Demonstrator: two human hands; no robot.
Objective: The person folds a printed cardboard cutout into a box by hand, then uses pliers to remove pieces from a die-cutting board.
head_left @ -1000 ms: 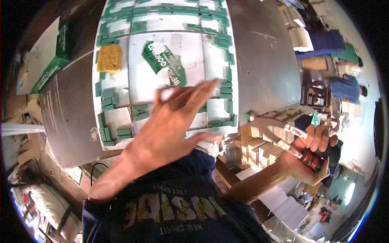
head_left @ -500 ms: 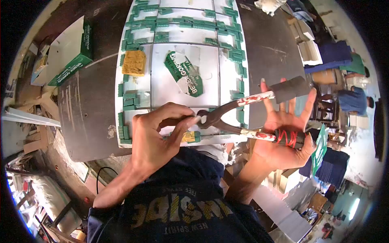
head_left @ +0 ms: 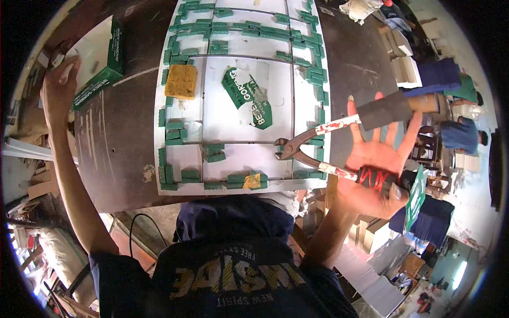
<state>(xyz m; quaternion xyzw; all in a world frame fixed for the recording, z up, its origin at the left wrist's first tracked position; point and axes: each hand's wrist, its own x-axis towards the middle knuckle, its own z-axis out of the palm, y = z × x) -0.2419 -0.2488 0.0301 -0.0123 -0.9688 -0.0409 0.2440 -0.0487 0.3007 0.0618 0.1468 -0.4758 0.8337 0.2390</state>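
Observation:
My right hand (head_left: 371, 164) holds a pair of pincers (head_left: 297, 147) by one handle. The thumb presses that handle, bound with red cord, against the palm, while the other fingers are spread behind the dark-sleeved handle. The jaws point left over a white board (head_left: 246, 169) edged with green rubbery-looking strips (head_left: 214, 152). At the far left my left hand (head_left: 61, 87) is over the near side of an open green-and-white cardboard box (head_left: 98, 79). Its fingers are bunched; whatever may be between them cannot be made out.
On the board lie a yellow sponge-like block (head_left: 181, 81) and a torn green printed label (head_left: 248, 98). The board rests on a dark table (head_left: 116, 159). Stacks of pale boxes (head_left: 405, 69) and seated people (head_left: 461, 132) are off to the right.
My left hand has left the pincers' jaws and swung far left to the box. The pincers have shifted slightly right, still in my right hand. The view has moved a little.

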